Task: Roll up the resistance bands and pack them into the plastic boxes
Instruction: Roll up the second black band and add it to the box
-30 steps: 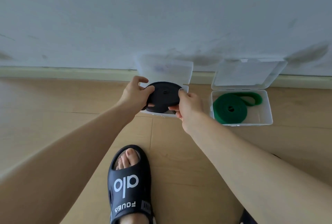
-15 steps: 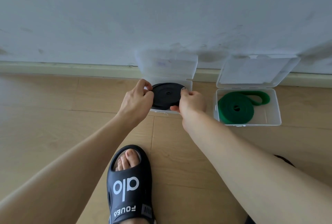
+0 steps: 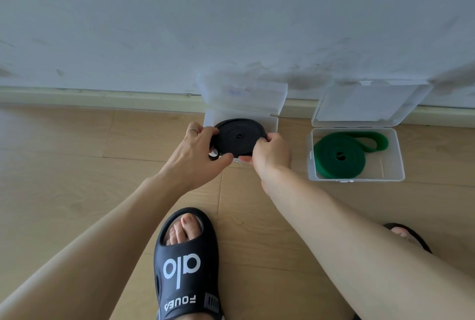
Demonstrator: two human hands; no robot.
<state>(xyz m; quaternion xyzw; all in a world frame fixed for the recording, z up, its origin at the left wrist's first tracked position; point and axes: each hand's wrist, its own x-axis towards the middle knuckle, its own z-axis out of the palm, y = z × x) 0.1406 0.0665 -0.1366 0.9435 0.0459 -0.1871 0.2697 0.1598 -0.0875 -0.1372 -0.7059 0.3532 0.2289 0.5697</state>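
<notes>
A coiled black rubber resistance band (image 3: 239, 137) is held over the open clear plastic box on the left (image 3: 273, 121), which stands on the light wooden plank floor (image 3: 64, 155) against the pale skirting board (image 3: 102, 95). The left side of the coil is gripped by the left hand (image 3: 198, 150), whose thumb and fingers are curled round its edge; a thin ring is seen on one finger, and a small loose loop of the band shows just beneath that hand. The right side of the coil is pinched by the right hand (image 3: 272, 155), thumb below and fingertips on top. Whether the coil already rests on the bottom of the box cannot be told, since the near wall is hidden by the hands. The lid of this box is raised and leans against the marked white wall (image 3: 231, 24). To the right, well apart, a second clear plastic box (image 3: 397, 163) lies open with its lid tilted back, and inside it a rolled green resistance band (image 3: 339, 156) is laid flat, its free end looped toward the far right corner. Near the viewer, a black slide sandal with white lettering (image 3: 185, 268) is worn on a foot between the two forearms, and part of another dark sandal (image 3: 421, 241) is seen at the right edge
</notes>
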